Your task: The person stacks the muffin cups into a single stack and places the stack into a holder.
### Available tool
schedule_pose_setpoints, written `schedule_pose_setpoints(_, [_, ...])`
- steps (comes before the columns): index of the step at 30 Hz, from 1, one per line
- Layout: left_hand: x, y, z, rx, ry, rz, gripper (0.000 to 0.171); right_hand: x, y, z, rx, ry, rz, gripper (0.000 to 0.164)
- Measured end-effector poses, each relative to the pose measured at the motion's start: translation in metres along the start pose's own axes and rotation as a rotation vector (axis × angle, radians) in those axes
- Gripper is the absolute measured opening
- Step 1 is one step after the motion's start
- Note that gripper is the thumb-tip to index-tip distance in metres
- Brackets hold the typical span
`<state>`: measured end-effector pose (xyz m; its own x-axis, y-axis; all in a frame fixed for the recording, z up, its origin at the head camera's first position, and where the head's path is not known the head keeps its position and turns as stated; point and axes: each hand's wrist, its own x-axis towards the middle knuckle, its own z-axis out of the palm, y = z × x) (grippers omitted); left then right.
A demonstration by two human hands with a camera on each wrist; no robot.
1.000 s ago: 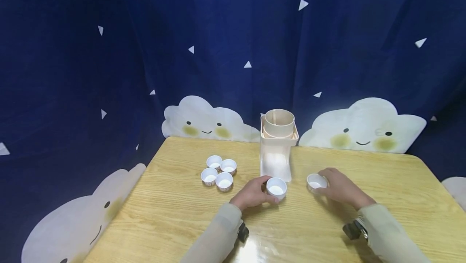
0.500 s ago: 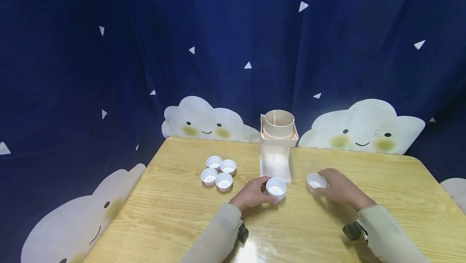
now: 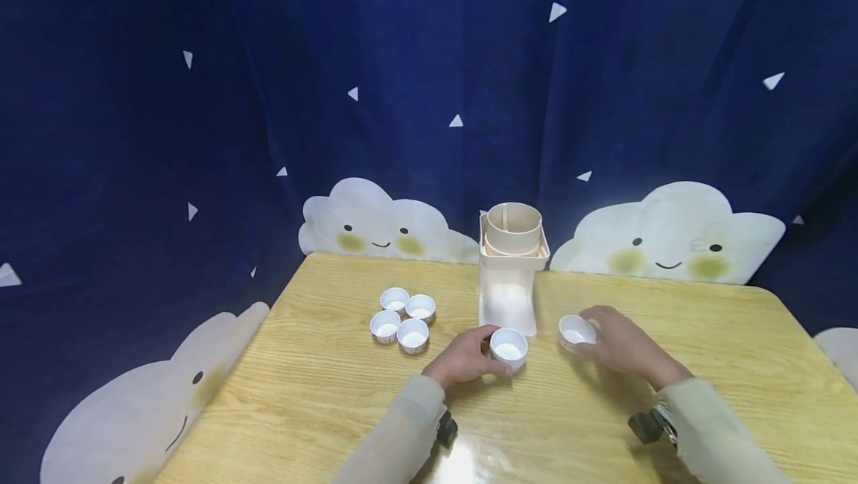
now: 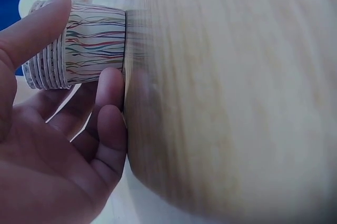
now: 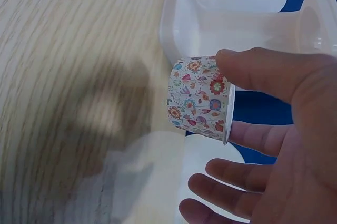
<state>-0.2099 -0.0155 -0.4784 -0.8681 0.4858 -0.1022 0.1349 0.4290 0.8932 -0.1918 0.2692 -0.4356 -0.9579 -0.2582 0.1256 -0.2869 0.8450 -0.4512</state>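
Note:
My left hand (image 3: 467, 356) holds a stack of paper baking cups (image 4: 97, 42) standing on the table in front of the dispenser. Wavy coloured lines cover the outer cup, and several rims show layered together between thumb and fingers. To the right, my right hand (image 3: 626, 346) pinches a single floral-patterned baking cup (image 5: 197, 97) near its rim, thumb on one side and index finger on the other. The remaining fingers are spread apart from it. This cup hangs over the table, mouth up, its white inside visible in the head view.
A beige plastic dispenser (image 3: 507, 305) with a round tube (image 3: 513, 229) on top stands behind the hands. Several white baking cups (image 3: 412, 335) sit grouped at the left. Behind the wooden table (image 3: 322, 395) hangs a dark blue curtain (image 3: 402, 45) with clouds.
My right hand has shifted slightly left and away from me, carrying the floral cup. The left hand and its stack stay in place.

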Motion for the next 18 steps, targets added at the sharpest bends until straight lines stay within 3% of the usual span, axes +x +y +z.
schedule_pose_setpoints(18, [-0.001,0.002,0.001,0.026,0.011,-0.011,0.056,-0.008,-0.025,-0.012,0.022,0.023,-0.028,0.062])
